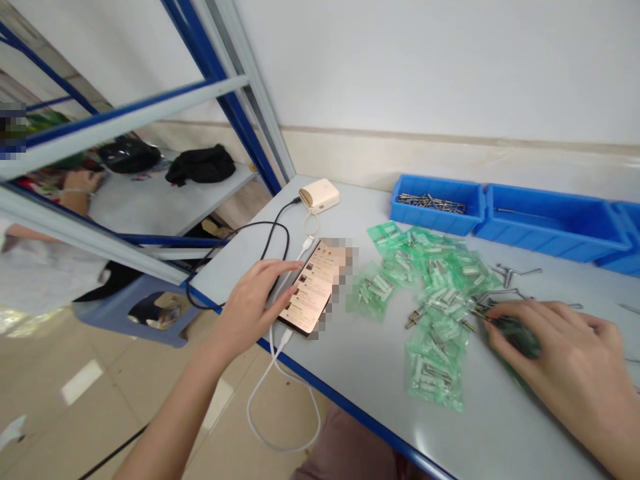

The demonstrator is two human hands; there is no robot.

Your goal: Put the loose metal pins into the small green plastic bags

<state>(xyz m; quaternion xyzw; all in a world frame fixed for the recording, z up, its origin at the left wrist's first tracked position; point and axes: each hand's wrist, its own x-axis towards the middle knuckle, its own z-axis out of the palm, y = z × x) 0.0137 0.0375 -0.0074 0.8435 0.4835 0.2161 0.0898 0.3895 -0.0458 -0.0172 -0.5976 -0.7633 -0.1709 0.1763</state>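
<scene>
A big pale grey table with a blue edge (pixel 350 373) fills most of the view, and long blue plastic bins (pixel 550 230) sit along the wall at its far side (one of them holds grey metal pins). In the middle of the table lies a loose heap of small see-through green plastic bags (pixel 430 293) with little metal parts inside, and some bare metal parts lie just beside the heap. The right hand (pixel 565 360) lies flat on the near right end of the heap, its fingers spread a little and pressing on a bag, not pinching it. The left hand (pixel 255 300) rests on the thin phone with the lit screen (pixel 313 287) near the table's left edge, fingers straight and close together. It looks like the sorting is paused for the phone. Picking up one bag would call for a finger-and-thumb pinch. A white cable (pixel 280 400) hangs off the edge.
</scene>
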